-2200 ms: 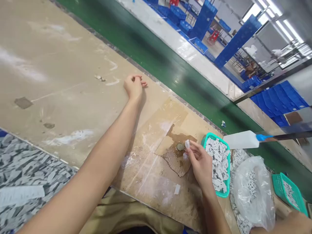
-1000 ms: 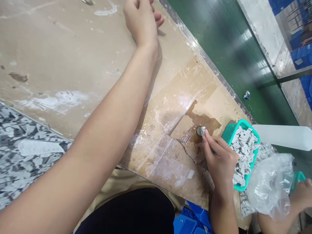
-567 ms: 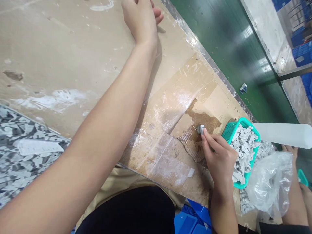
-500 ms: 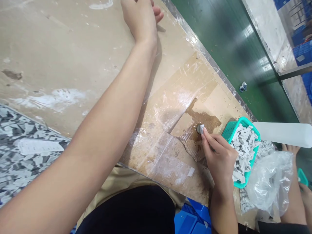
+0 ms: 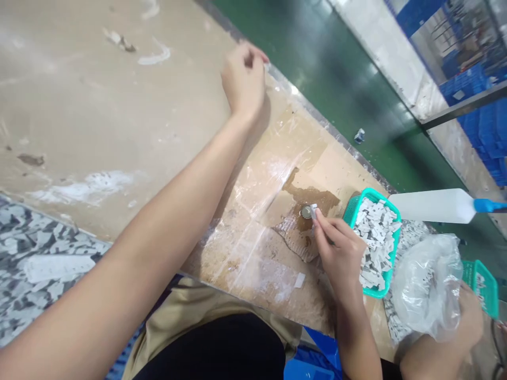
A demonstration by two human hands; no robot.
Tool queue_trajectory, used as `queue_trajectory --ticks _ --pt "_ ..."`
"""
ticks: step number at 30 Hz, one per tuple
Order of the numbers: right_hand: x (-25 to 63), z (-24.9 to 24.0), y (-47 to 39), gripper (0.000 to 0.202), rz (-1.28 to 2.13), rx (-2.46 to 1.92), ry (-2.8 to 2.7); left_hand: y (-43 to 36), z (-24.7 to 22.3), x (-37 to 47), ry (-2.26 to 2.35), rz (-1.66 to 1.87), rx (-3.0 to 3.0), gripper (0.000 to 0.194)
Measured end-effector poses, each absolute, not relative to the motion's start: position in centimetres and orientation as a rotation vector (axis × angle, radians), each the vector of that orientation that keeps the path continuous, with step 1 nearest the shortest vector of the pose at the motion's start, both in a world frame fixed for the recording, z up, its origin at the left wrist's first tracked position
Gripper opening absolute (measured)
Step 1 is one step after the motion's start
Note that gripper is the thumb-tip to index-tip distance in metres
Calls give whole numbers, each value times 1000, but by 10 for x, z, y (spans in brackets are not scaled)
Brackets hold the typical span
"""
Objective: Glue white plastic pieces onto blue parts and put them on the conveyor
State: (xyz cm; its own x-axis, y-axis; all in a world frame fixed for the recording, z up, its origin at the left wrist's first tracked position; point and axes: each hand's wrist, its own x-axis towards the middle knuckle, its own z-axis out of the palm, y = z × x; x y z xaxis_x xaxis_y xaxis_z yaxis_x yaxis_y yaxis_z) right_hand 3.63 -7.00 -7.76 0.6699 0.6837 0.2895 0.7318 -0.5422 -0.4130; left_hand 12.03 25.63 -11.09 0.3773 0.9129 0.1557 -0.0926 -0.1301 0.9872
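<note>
My right hand [image 5: 341,250] pinches a small grey-white piece [image 5: 314,209] between thumb and fingertips. That piece is right beside a small round, dark disc with a pale rim [image 5: 306,212], which lies on a wet brown patch of the tabletop. At the far edge of the table, my left hand [image 5: 244,79] is closed with its fingers curled. A tiny pale spot shows by its fingertips, too small to name. A green basket [image 5: 390,274] full of small grey-white pieces stands just beyond my right hand.
A white bottle with a blue cap [image 5: 433,206] lies past the basket. A co-worker's hand [image 5: 467,316] is by a clear plastic bag [image 5: 425,285]; another green basket [image 5: 491,287] stands behind. Many grey and white pieces [image 5: 24,227] lie at left. A green surface [image 5: 317,68] runs along the far edge.
My left hand has come to the table's far edge, its fingers more curled. My right hand keeps its pinch, and the disc now shows more fully. The co-worker's arm has shifted; the view has moved.
</note>
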Motion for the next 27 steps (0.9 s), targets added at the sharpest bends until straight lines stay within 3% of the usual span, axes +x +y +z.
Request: queue_trajectory --ticks 2,7,12,15,18,20,24,27 --pt "37 -80 -71 30 -92 -2337 -1093 228 -106 127 697 1033 1748 25" --pt "41 -87 -70 33 -151 -2262 -1137 173 -97 172 95 665 2300 51" --pt "40 -92 -71 36 -117 -2271 -1106 153 -87 237 -222 201 2490 66" --pt "41 -95 -72 38 -118 -2248 -1121 157 -85 265 -244 35 2420 52" --pt "42 -97 -71 38 -130 -2222 -1138 163 -85 279 -195 65 2328 27" --pt "43 -98 -71 37 -125 -2211 -1120 164 -84 277 -142 118 2235 21" --pt "44 -99 -70 37 -120 -2199 -1079 159 -79 235 -71 167 1979 31" --pt "44 -100 -71 38 -114 -2212 -1086 161 -72 179 -16 7 1477 35"
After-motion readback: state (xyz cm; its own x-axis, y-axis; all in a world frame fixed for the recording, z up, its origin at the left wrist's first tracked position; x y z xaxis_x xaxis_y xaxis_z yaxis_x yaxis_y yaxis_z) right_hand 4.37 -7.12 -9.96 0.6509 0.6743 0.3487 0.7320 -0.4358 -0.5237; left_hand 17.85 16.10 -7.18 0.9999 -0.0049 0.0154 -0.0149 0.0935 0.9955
